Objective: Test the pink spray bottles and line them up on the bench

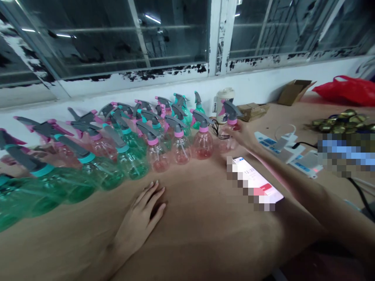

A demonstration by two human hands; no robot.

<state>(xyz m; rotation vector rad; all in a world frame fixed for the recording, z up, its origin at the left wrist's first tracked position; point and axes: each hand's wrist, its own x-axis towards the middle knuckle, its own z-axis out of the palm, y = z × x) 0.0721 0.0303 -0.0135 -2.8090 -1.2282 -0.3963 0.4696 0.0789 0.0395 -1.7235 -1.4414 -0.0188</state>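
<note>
My right hand (241, 134) has its fingers around the neck of a pink spray bottle (231, 110) with a grey and pink trigger head. That bottle stands upright at the right end of the front row, its lower body partly blurred. Flat on the brown tabletop lies my left hand (143, 210), fingers stretched out and holding nothing. Just beyond it are a clear pink spray bottle (158, 156) and a green spray bottle (133, 164). Several more green and pink bottles crowd together to the left and behind, many partly hidden by one another.
A lit phone (258, 179) lies below my right forearm. Power strips (287, 152) with cables sit to its right. Along the wall are a coffee cup (225, 95), flattened cardboard (253, 111), an open carton (294, 92) and a red plastic bag (345, 91). Brass-coloured parts (347, 121) lie piled at right.
</note>
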